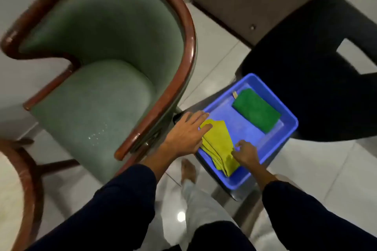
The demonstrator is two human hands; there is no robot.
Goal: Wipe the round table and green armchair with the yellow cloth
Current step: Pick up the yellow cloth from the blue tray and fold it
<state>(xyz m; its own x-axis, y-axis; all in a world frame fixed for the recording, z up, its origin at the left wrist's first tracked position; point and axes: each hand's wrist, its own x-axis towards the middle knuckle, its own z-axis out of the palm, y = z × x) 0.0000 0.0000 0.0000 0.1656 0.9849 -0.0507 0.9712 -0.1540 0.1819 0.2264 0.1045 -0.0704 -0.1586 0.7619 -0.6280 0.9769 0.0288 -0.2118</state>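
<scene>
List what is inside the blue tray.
The blue tray holds a folded green cloth at its far end and the yellow cloth at its near end, under the left hand and right hand. The tray floor beneath the cloths is covered.

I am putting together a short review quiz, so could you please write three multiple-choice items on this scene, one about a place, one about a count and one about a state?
1. Where does the yellow cloth lie?
A. on the armchair seat
B. in the blue tray
C. on the floor

2. How many cloths are in the tray?
A. one
B. two
C. three

3. What are the hands doing?
A. both on the yellow cloth
B. both on the armchair
C. both hanging free

Answers:
1 B, the cloth rests inside the tray's near end.
2 B, a green cloth lies at the far end, apart from the yellow one.
3 A, the left hand lies flat on the cloth and the right hand pinches its edge.
</scene>
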